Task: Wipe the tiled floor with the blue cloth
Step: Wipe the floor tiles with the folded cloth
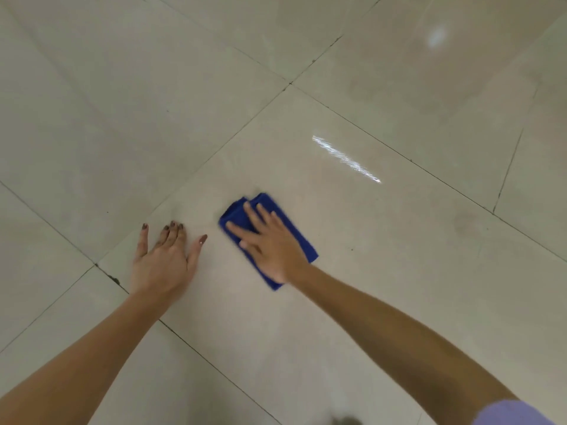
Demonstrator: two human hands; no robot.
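Observation:
A folded blue cloth (pixel 303 240) lies flat on the glossy beige tiled floor (pixel 383 256), near the middle of a large tile. My right hand (pixel 270 240) presses down on it with fingers spread, covering most of its centre. My left hand (pixel 165 259) rests palm-down on the same tile to the left of the cloth, fingers apart, holding nothing. A small gap of bare tile separates the two hands.
Dark grout lines (pixel 399 154) cross the floor diagonally, meeting at a joint (pixel 290 83) beyond the cloth. A bright streak of reflected light (pixel 346 159) lies on the tile to the cloth's far right. Bare floor extends on all sides.

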